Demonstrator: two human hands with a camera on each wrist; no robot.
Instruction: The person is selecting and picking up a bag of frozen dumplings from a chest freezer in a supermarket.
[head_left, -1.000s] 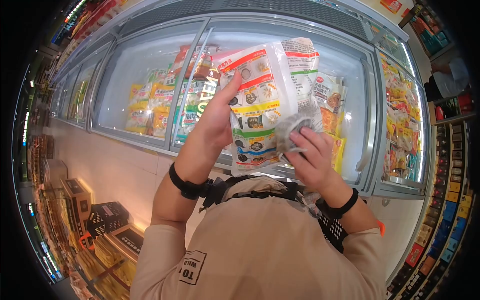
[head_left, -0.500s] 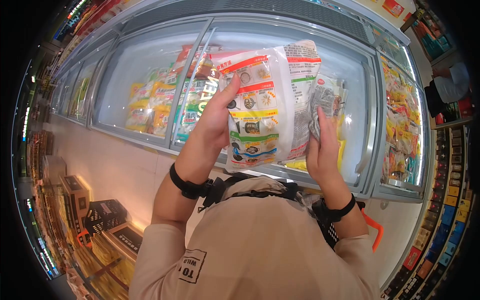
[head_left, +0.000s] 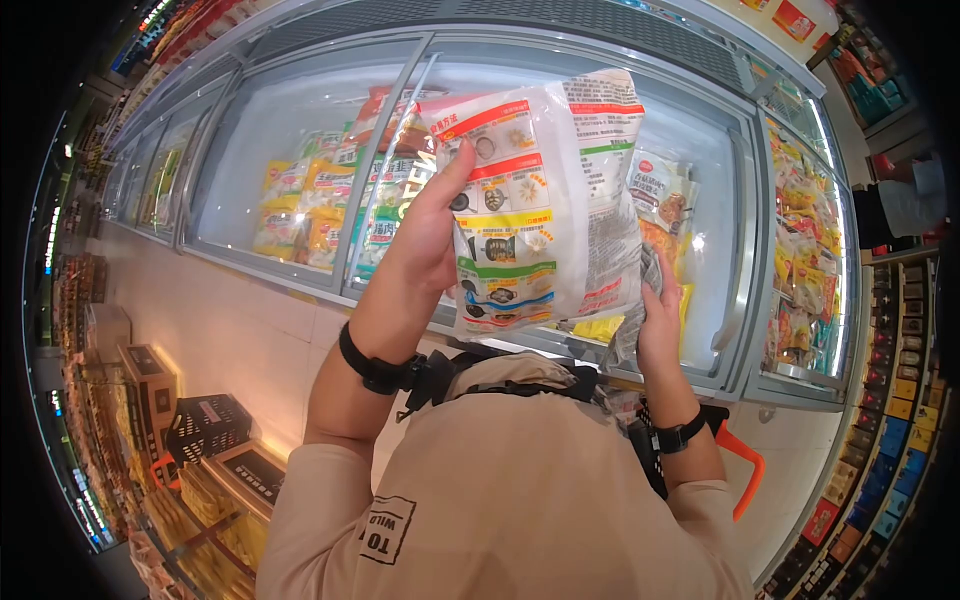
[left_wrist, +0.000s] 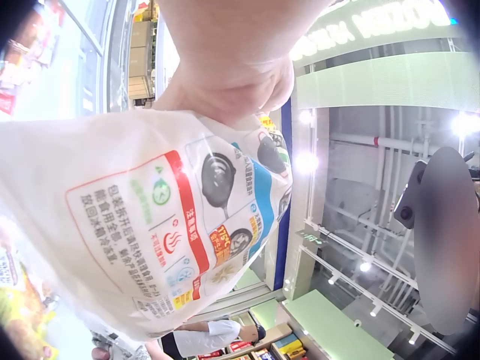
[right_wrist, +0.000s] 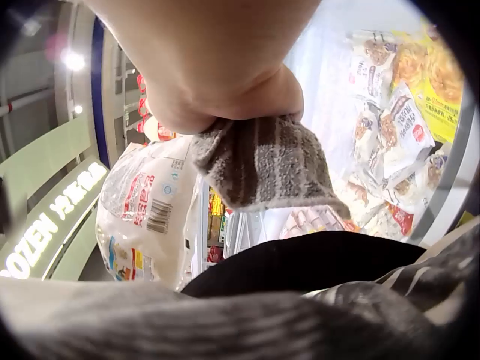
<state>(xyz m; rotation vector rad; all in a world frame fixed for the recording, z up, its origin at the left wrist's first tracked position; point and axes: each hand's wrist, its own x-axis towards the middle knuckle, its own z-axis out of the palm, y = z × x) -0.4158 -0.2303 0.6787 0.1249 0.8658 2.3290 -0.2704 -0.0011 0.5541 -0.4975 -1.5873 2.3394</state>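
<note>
A large white printed bag (head_left: 515,235) is held up over the freezer, its back panel of cooking pictures facing the head camera. The left hand (head_left: 428,235) grips its left side, thumb across the front and fingers hidden behind; the left wrist view shows the bag (left_wrist: 135,225) below that hand (left_wrist: 240,75). Beside the bag's lower right edge, the right hand (head_left: 657,325) holds a grey cloth (head_left: 627,335) that hangs down. In the right wrist view the striped cloth (right_wrist: 274,165) droops from the right hand (right_wrist: 217,82), next to the bag (right_wrist: 142,210).
Packs of frozen food (head_left: 305,205) lie inside the glass-topped freezer (head_left: 725,340). A black basket with an orange handle (head_left: 750,475) is by the person's right side. Boxes and a dark crate (head_left: 208,428) stand at lower left; shelves (head_left: 880,420) line the right.
The right hand and cloth have moved off the bag's front to its right edge, then slightly lower, where the cloth hangs. The left hand has kept its grip.
</note>
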